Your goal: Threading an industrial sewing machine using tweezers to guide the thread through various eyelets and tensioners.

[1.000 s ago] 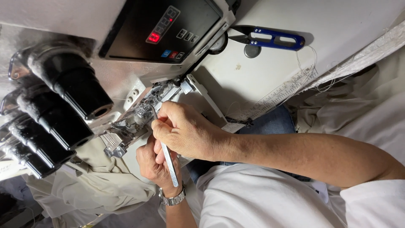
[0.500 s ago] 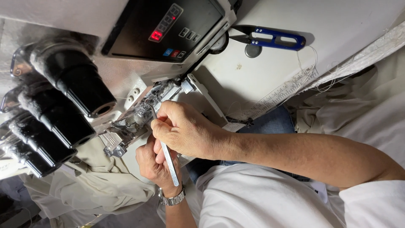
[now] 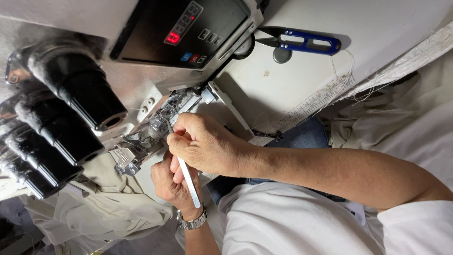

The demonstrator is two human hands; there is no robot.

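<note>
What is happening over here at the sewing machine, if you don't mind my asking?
A person in a white shirt is working at the needle area of an industrial sewing machine. One hand holds metal tweezers, the tips pointed into the mechanism. The other hand, with a wristwatch, sits just below, close to the machine. Black thread cones stand at the side, beige fabric lies beneath, and blue thread snips rest on the table.
</note>
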